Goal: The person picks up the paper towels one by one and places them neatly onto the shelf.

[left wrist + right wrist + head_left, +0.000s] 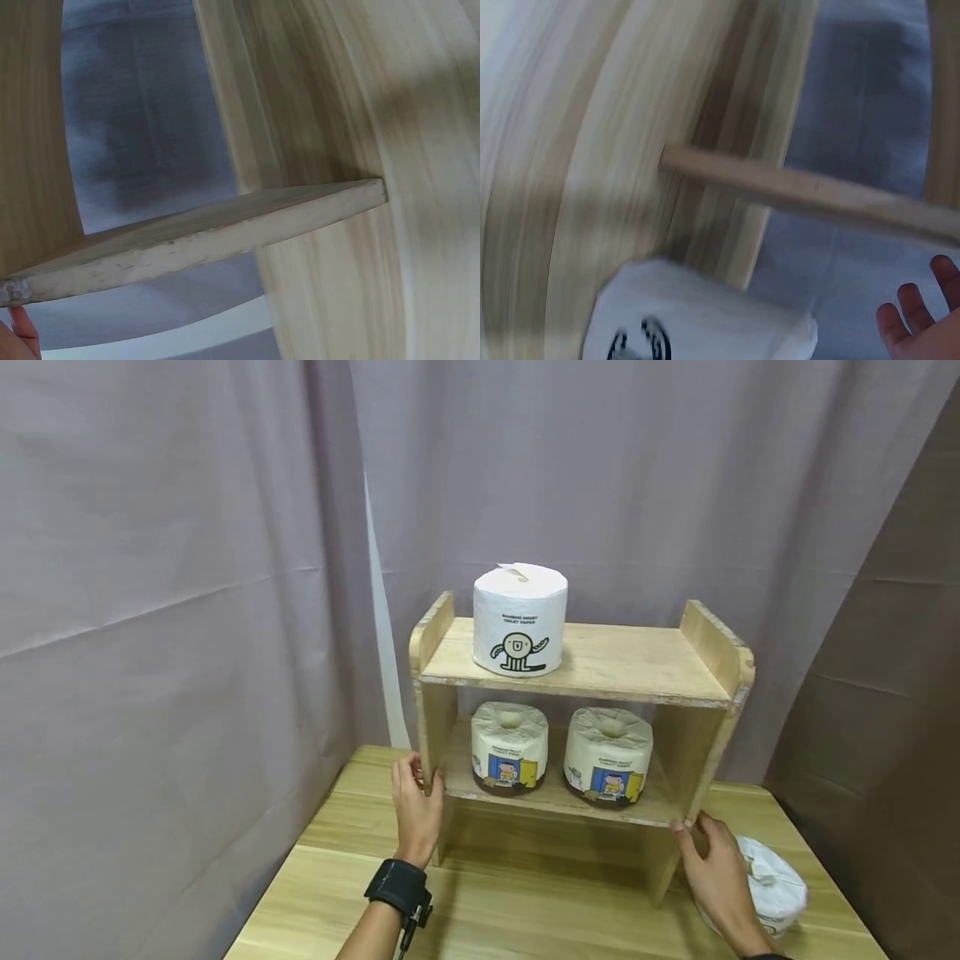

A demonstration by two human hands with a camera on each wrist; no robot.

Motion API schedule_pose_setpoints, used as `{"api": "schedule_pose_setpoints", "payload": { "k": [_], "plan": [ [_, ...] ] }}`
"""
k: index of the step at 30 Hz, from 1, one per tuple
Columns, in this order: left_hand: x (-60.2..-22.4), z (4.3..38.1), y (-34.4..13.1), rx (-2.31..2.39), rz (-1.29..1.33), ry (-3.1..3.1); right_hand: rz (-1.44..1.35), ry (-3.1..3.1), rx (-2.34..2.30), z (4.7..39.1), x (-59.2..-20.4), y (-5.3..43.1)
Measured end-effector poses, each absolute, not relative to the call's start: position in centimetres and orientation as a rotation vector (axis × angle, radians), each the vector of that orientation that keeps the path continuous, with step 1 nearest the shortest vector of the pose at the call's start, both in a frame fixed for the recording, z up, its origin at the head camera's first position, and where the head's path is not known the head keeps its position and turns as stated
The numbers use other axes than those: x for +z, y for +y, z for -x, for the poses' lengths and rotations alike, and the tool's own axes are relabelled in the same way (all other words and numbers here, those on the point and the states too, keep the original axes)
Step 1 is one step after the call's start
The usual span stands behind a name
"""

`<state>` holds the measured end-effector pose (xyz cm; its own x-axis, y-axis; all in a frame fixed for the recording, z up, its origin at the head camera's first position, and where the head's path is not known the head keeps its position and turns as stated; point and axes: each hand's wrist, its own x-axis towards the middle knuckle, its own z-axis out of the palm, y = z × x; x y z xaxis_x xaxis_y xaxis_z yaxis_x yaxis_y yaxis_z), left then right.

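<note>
A small wooden shelf [630, 662] stands on the table, with one white toilet paper roll [519, 620] on its top board. Two cream toilet paper rolls, a left one [510, 747] and a right one [608, 757], sit side by side on the lower board. My left hand [418, 810] grips the left side panel at the lower board's height, thumb at the front edge. At the right side panel, my right hand [716, 868] holds the edge with thumb and index finger; its other fingers [913, 307] are loosely bent beside the panel in the right wrist view.
Another white toilet paper roll [772, 889] lies on the wooden table [337, 843], just right of the shelf and partly hidden by my right hand. Grey curtains [637, 485] hang behind and at the left. A black band [400, 887] circles my left wrist.
</note>
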<state>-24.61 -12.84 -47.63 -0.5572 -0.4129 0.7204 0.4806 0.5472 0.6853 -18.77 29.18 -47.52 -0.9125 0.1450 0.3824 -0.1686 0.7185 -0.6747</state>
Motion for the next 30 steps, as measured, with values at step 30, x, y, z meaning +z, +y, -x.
{"api": "schedule_pose_setpoints", "payload": {
  "k": [30],
  "plan": [
    [-49.1, 24.9, -12.3, -1.428, -0.079, -1.773, -0.033, -2.839, 0.471, 17.8, -47.3, 38.4]
  ]
}}
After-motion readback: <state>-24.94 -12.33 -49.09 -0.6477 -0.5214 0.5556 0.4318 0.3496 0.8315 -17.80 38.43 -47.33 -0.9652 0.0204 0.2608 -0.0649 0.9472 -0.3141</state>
